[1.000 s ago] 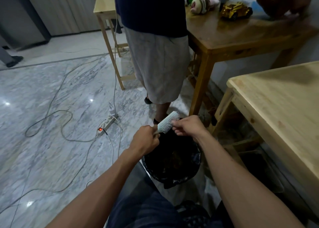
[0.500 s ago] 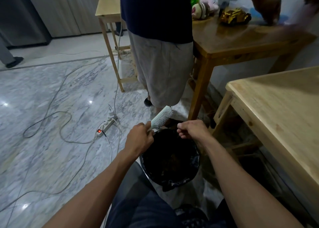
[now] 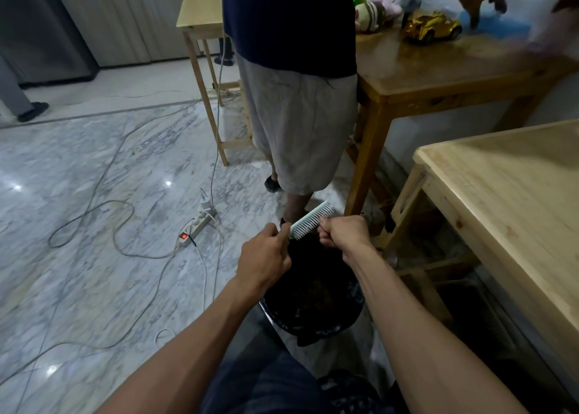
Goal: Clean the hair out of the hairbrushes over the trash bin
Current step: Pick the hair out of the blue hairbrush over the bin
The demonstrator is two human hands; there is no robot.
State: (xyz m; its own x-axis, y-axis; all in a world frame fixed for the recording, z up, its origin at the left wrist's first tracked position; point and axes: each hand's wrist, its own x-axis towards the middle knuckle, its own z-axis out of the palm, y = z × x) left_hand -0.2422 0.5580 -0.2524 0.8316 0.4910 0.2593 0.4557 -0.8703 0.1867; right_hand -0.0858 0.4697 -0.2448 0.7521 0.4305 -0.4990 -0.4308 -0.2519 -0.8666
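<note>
Just below the centre of the frame, the left hand (image 3: pixel 264 258) holds the handle end of a pale hairbrush (image 3: pixel 310 220) in a closed grip, so the brush slants up and to the right with its bristles facing down-right. The right hand (image 3: pixel 344 235) is beside it, its grip narrow, fingers curled and pinching at the bristles near the middle of the brush; what it pinches is too small to make out. Both hands hang above the far rim of a round trash bin (image 3: pixel 338 326) lined with a black bag, standing on the marble floor (image 3: pixel 78 194). Left of the bin lies a power strip (image 3: pixel 196 225). A wooden counter (image 3: pixel 517 200) fills the right edge, and a standing person (image 3: pixel 297 100) occupies the upper centre.
</note>
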